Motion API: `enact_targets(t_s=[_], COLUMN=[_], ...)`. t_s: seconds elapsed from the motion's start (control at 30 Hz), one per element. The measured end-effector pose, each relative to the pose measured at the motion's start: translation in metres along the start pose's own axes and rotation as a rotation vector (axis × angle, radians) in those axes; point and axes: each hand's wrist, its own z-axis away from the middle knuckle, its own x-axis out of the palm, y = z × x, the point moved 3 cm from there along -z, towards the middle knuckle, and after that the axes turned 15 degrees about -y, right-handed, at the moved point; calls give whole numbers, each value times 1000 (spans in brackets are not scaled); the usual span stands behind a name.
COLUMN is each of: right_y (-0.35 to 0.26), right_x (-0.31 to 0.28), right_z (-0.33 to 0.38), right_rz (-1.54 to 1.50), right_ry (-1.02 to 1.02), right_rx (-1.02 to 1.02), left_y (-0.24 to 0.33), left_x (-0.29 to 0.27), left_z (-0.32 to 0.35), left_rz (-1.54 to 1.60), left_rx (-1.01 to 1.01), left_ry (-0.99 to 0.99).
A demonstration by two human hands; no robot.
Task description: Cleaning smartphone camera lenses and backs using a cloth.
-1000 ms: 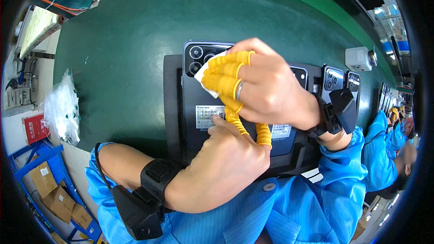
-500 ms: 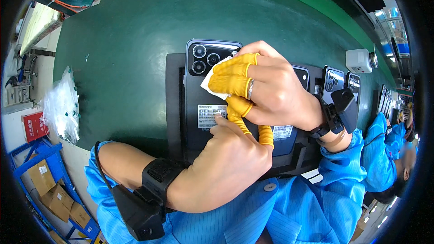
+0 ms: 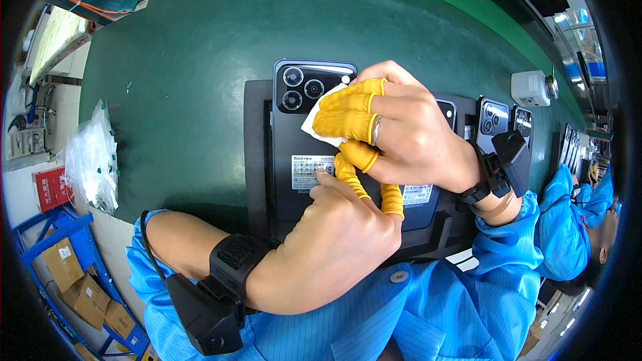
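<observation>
A dark smartphone (image 3: 284, 140) lies back up in a black foam tray (image 3: 257, 117), with a white barcode label (image 3: 304, 167) below its round camera lenses. My right hand (image 3: 411, 120), yellow cots on its fingers, pinches a white wiping cloth (image 3: 314, 122) and presses it on the phone's back beside the lenses. My left hand (image 3: 334, 241) is curled at the phone's lower right, thumb on the label and cotted fingers along the right side. Its grip underneath is partly hidden. A second smartphone (image 3: 420, 217) lies in the tray behind my right hand, mostly covered.
More smartphones (image 3: 493, 117) stand farther right, near a small white device (image 3: 531, 89) on the green table (image 3: 200, 33). A clear plastic bag (image 3: 93, 160) hangs at the left table edge. Cardboard boxes (image 3: 87, 297) fill a blue rack below. Another person (image 3: 568, 227) sits at the right.
My right hand and the cloth have shifted slightly right and toward me across the phone's back. My left hand stays nearly where it was, with the thumb still on the label.
</observation>
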Motion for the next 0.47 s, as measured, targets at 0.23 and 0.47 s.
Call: enact_targets(t_s=[0.23, 0.47], right_y=[0, 0], right_x=[1, 2], right_z=[0, 0], right_rz=[-13, -8], right_ry=[14, 17], right_rx=[-10, -1], left_y=[0, -1], left_x=[0, 3], left_z=[0, 0], left_rz=[13, -17], left_rx=[7, -30], left_ry=[-7, 129])
